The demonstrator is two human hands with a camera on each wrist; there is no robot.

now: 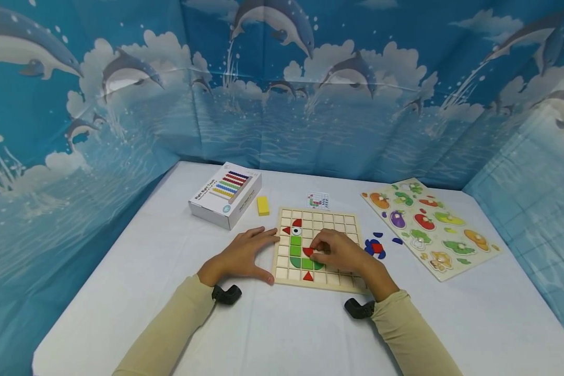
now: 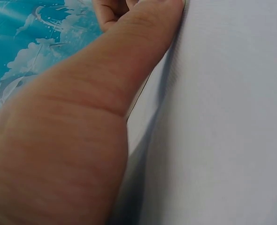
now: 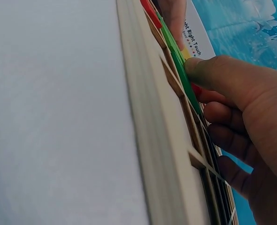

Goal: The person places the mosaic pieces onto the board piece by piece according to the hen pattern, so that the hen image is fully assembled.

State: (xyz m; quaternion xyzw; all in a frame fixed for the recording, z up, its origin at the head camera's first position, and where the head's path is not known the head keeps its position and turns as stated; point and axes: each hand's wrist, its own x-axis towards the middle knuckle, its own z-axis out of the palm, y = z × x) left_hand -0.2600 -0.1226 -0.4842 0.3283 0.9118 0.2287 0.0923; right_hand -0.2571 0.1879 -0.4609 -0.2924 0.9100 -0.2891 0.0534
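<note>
A wooden grid board [image 1: 324, 287] lies on the table, with coloured tiles forming a bird-like figure on its left side. My right hand [image 1: 340, 251] is over the middle of the board, thumb and forefinger pinching a red curved-edged piece [image 1: 307, 251] beside the green squares [image 1: 295, 245]. In the right wrist view the red piece [image 3: 196, 89] shows partly behind the thumb, near a green tile [image 3: 178, 58]. My left hand [image 1: 246, 253] spreads beside the board, its fingertips and thumb touching the left edge. A red triangle [image 1: 307, 277] sits in the bottom row.
A white box [image 1: 225, 193] and a yellow block [image 1: 262, 206] stand behind the left hand. Past the board lies a small picture card [image 1: 318, 200]. Blue pieces [image 1: 397, 241] and a red piece [image 1: 376, 248] lie to the right, before a vegetable puzzle board [image 1: 470, 266].
</note>
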